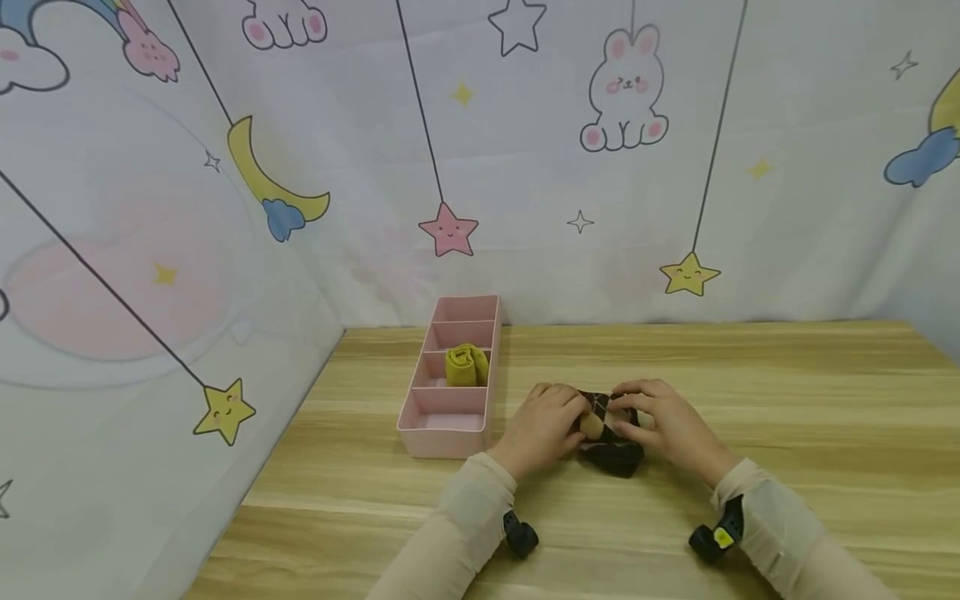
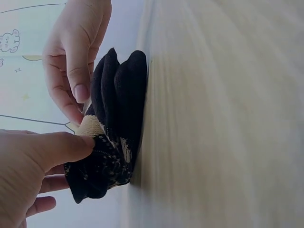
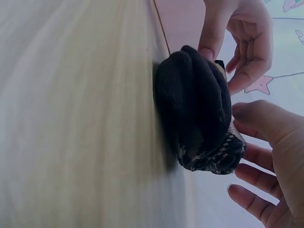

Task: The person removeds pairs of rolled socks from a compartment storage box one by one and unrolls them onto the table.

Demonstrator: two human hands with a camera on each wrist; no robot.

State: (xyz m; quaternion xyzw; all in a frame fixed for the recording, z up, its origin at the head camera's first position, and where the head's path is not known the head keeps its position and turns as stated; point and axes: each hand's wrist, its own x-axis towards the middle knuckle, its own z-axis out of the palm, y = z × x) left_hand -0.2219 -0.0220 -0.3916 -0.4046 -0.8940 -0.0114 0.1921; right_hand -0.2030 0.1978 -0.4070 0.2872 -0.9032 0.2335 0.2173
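Observation:
A folded pair of black socks with a tan-and-black diamond pattern lies on the table between the two hands. In the left wrist view, the left hand pinches the patterned end of the socks, thumb on top and fingers behind. The right hand holds the other side, its thumb and fingertips on the fabric. Seen in the right wrist view, the bundle shows thick dark folds facing the camera, and the right hand has its lower fingers loosely bent beside it.
To the left of the hands stands a pink divided box with several compartments. A rolled yellow-green sock bundle sits in one of them, second from the front. A printed cloth hangs behind the wooden table.

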